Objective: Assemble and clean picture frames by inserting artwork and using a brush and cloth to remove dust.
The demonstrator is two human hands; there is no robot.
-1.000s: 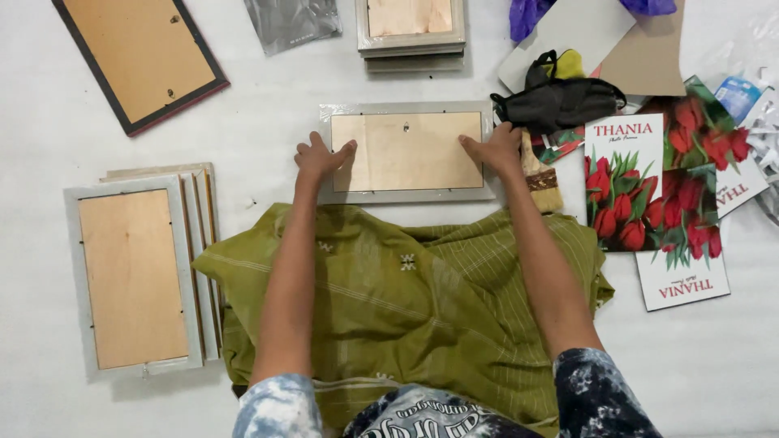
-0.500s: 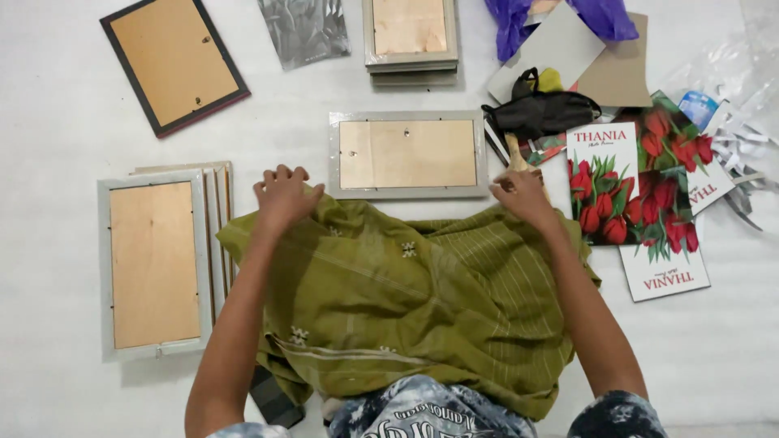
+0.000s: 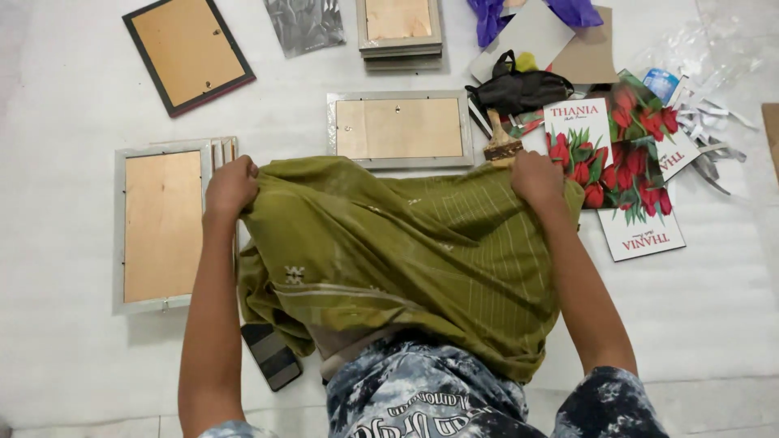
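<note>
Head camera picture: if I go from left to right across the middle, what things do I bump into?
Silver picture frame lying face down → left hand → green cloth → right hand → tulip leaflets → paper strips.

I see an olive-green woven cloth with thin pale stripes and small white motifs (image 3: 406, 259); it is rumpled and draped in folds, its far edge bunched and lifted at both corners; it lies just near side of the silver-edged picture frame lying face down (image 3: 400, 130), not quite touching it.
</note>
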